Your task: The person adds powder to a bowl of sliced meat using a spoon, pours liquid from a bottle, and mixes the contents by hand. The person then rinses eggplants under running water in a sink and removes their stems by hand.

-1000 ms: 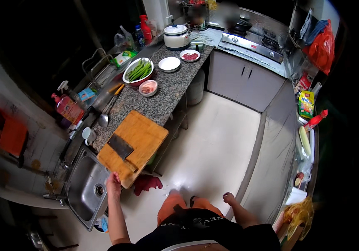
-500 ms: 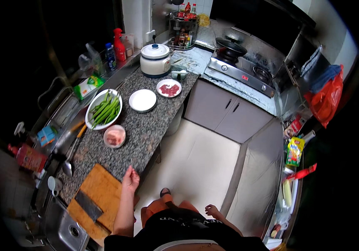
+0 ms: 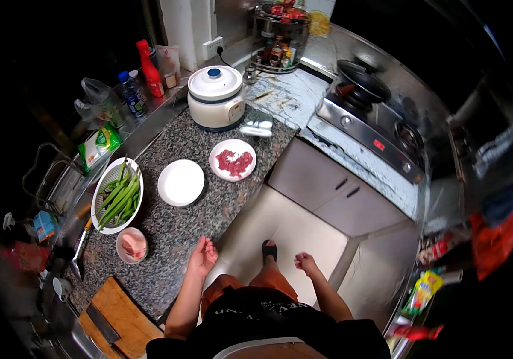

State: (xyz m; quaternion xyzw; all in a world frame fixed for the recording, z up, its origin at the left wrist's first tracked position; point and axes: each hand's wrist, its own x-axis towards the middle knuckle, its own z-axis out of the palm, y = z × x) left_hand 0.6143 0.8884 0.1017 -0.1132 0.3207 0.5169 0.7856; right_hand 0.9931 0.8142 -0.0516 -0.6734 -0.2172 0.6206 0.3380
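Note:
My left hand [image 3: 203,256] is over the near edge of the granite counter [image 3: 167,254], its fingers loosely bent and apart, with nothing in it. Over the floor, my right hand [image 3: 305,263] hangs free, half curled and empty. Nearest my left hand is a small bowl of pale raw meat [image 3: 133,245]. Beyond it stand a white basket of green beans [image 3: 119,200], a white plate [image 3: 181,183] and a plate of sliced red meat [image 3: 233,160]. A wooden cutting board [image 3: 126,317] with a cleaver [image 3: 102,323] lies at the lower left.
A white electric cooker [image 3: 215,99] stands at the counter's far end. Beyond the corner is a gas stove [image 3: 367,134] bearing a lidded pan [image 3: 361,81]. A spatula [image 3: 80,248] and a white cup [image 3: 62,288] lie left. Grey cabinets [image 3: 334,185] front the stove.
I have moved forward along the counter, so the plates and stove appear closer. The cutting board has slid toward the lower edge. My right hand has risen further into view.

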